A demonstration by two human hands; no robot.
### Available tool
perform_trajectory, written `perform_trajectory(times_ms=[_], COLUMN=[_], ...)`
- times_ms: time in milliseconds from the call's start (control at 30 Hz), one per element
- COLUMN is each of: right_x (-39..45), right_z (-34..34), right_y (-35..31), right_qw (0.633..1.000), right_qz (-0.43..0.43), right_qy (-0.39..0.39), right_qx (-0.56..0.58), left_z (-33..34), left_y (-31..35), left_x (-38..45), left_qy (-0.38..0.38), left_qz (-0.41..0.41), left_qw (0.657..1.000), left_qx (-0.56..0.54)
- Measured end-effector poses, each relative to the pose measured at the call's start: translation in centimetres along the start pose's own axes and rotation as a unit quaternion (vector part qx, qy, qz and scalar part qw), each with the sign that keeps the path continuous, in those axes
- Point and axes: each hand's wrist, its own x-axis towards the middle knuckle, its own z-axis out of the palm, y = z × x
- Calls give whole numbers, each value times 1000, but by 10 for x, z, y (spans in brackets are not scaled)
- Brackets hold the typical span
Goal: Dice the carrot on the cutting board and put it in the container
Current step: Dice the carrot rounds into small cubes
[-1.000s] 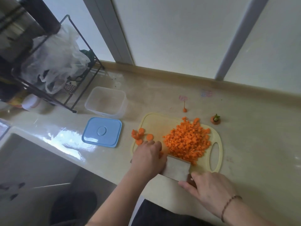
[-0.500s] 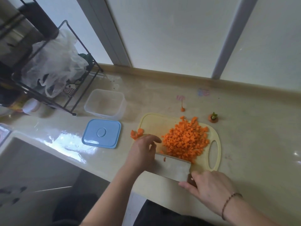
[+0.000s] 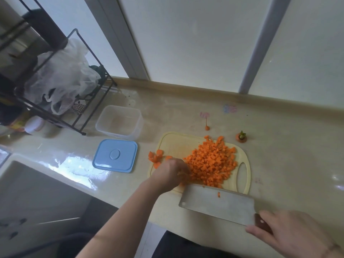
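Dicing mostly done: big heap of small orange carrot cubes (image 3: 210,162) piled on the pale yellow plastic cutting board (image 3: 175,144) on the beige glossy desk (image 3: 290,155); a few larger uncut carrot chunks (image 3: 155,157) at the board's left edge, partly off it; need chopping yet. Left hand (image 3: 172,172) at the heap's left side, fingers curled down into the cubes; blurred, so cannot tell if gripping any or just raking. Right hand (image 3: 290,233) wrapped round the dark wooden handle of the wide steel cleaver (image 3: 217,204); blade lying nearly flat at the board's near edge, one cube stuck on it; looks set as a scoop. Clear square plastic container (image 3: 119,121) open, well left of board, no carrot visible inside; blue square lid (image 3: 115,155) flat beside it. Transfer not started; all dice left to move. Carrot top with green stub (image 3: 241,137) and thin carrot tail (image 3: 207,125) lying behind board, scrap.
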Motion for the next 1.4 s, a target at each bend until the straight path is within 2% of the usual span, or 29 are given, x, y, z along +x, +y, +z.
perform_trajectory(times_ms=[67,133,233,400,500,667,800,1033,1200,1400], right_x=[-6,-10,-17,-13,-6,-2,3,11,14,12], right_z=[7,23,45,59,51,47,48,38,41,41], right_y=[15,34,56,69,62,57,59,51,47,45], right_qw=[997,991,985,980,985,983,985,980,974,973], right_qz=[-2,40,77,60,54,61,63,82,84,87], right_qy=[67,102,86,151,141,147,135,126,135,145], right_qx=[36,80,130,113,77,93,86,133,162,159], left_z=[8,15,25,44,59,79,85,77,65,47], left_y=[-1,-2,-5,2,2,0,1,-4,-9,-16], left_x=[-1,-2,-5,-10,-13,-16,-17,-24,-29,-23], left_qy=[16,24,44,136,182,264,299,241,230,212], left_qz=[-3,0,12,-38,-31,5,7,14,5,12], left_qw=[999,999,998,990,982,964,954,970,973,977], left_qx=[-29,-37,-36,-22,-26,-19,-19,39,-9,-16])
